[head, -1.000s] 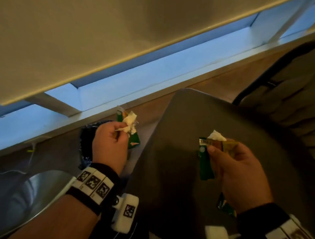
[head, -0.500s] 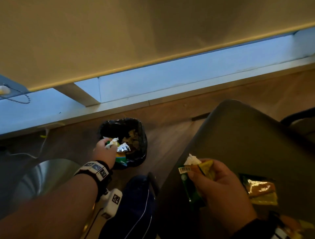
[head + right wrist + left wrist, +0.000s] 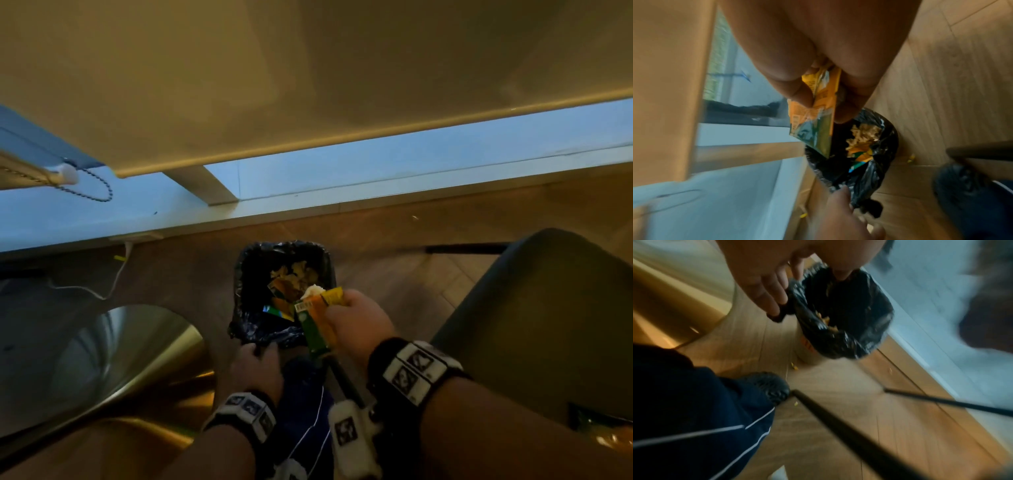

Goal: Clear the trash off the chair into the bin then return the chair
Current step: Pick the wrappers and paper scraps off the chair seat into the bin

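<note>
Dim light. A beige roller blind point(image 3: 308, 85) hangs above a blue-lit window point(image 3: 394, 161). Wood floor point(image 3: 394, 246), brass pedestal base point(image 3: 137, 359).

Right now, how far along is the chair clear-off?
Done: several wrappers lie in the bin. In hand: the right hand pinches a yellow-green wrapper with a tissue above the bin while the left hand grips its rim. Left: drop that, clear at least one orange packet on the chair, return the chair.
</note>
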The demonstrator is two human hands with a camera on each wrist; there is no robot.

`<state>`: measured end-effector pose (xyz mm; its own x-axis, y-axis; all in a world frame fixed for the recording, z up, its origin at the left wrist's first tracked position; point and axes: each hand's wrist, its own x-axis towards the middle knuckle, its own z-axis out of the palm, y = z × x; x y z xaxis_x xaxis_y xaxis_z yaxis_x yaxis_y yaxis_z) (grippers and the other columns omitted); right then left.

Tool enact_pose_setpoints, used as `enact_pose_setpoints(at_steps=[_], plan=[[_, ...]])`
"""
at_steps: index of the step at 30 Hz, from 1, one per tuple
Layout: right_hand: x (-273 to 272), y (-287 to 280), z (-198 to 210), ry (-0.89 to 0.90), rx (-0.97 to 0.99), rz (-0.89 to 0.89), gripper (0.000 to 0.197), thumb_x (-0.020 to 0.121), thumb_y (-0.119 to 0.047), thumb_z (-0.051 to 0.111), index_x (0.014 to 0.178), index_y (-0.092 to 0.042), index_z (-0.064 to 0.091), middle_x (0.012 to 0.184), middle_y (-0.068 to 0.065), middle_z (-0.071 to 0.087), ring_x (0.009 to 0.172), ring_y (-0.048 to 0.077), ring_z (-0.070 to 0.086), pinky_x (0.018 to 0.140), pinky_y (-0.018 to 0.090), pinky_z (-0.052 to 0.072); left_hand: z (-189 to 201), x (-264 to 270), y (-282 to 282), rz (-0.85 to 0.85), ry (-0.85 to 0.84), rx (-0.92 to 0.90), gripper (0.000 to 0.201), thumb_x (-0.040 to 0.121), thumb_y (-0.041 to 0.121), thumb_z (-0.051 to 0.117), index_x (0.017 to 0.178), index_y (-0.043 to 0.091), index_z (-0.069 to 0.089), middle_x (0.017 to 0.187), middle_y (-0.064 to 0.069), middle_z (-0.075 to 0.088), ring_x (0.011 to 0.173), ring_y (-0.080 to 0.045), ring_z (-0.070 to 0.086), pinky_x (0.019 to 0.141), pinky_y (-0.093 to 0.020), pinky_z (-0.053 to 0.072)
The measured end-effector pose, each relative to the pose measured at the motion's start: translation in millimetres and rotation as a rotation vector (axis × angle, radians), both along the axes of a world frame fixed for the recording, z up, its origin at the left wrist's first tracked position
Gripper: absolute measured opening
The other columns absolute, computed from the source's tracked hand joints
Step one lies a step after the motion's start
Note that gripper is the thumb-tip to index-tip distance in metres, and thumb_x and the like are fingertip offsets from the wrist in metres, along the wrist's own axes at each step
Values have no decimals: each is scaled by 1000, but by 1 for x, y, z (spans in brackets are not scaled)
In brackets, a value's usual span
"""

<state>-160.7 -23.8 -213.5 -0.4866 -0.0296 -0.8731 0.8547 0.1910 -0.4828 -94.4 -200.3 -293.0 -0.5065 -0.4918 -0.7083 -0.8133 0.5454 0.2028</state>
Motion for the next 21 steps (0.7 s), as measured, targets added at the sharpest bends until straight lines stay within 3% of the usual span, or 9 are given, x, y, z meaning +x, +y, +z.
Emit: enact_pose_setpoints(at_steps=[2, 4, 6, 8, 11, 14, 18, 21], plan=[[-13, -10, -21, 35, 48, 100, 16, 87, -17, 57, 85, -19, 73, 89, 5, 74, 90, 30, 71, 82, 43, 59, 4, 10, 9, -65, -55, 74, 39, 92, 33, 54, 120, 6, 56, 120, -16, 61, 113, -34, 55, 86, -31, 40], [-22, -17, -40, 47, 94, 171, 26, 89, -22, 60, 112, -14, 71, 106, 8, 71, 102, 30, 67, 89, 42, 56, 7, 16, 11, -109, -108, 116, 43, 92, 35, 54, 127, 9, 51, 128, -14, 55, 120, -31, 50, 88, -28, 36], [-27, -19, -51, -19, 43, 71, 56, 89, -33, 63, 142, -24, 49, 131, 3, 61, 116, 27, 61, 99, 42, 52, 3, 23, 4, -97, -126, 136, 49, 91, 37, 56, 132, 12, 46, 133, -14, 51, 121, -29, 49, 96, -30, 37], [-24, -18, -55, -40, 5, -38, 65, 90, -37, 61, 150, -29, 37, 143, 4, 53, 123, 27, 56, 104, 43, 48, 0, 28, -4, -75, -111, 129, 50, 89, 37, 58, 131, 12, 47, 134, -15, 51, 120, -30, 49, 99, -35, 39], [-14, -11, -35, 5, -2, -76, 47, 92, -30, 59, 137, -18, 53, 130, 9, 63, 117, 28, 61, 103, 46, 49, 7, 22, -5, -106, -48, 95, 49, 88, 38, 58, 128, 13, 49, 129, -15, 55, 115, -31, 53, 98, -42, 44], [6, 10, 21, 27, -133, -192, 19, 93, -26, 59, 111, -26, 65, 100, 2, 67, 96, 21, 65, 96, 49, 54, 25, 4, 13, -262, 67, 116, 46, 89, 38, 55, 127, 14, 50, 122, -13, 57, 108, -28, 55, 93, -44, 47], [51, 75, 108, 192, -184, -215, 10, 92, -26, 62, 92, -30, 72, 90, -4, 71, 82, 12, 65, 70, 29, 54, 75, -20, 58, -446, 297, 241, 50, 84, 48, 52, 129, 26, 47, 130, -6, 54, 114, -23, 53, 98, -50, 46], [103, 148, 144, 303, 54, -299, 14, 90, -18, 64, 88, -29, 73, 67, -8, 64, 58, 9, 56, 52, 27, 43, 121, -21, 112, -603, 429, 325, 47, 88, 37, 57, 132, 32, 43, 136, 0, 48, 121, -18, 46, 104, -46, 39]])
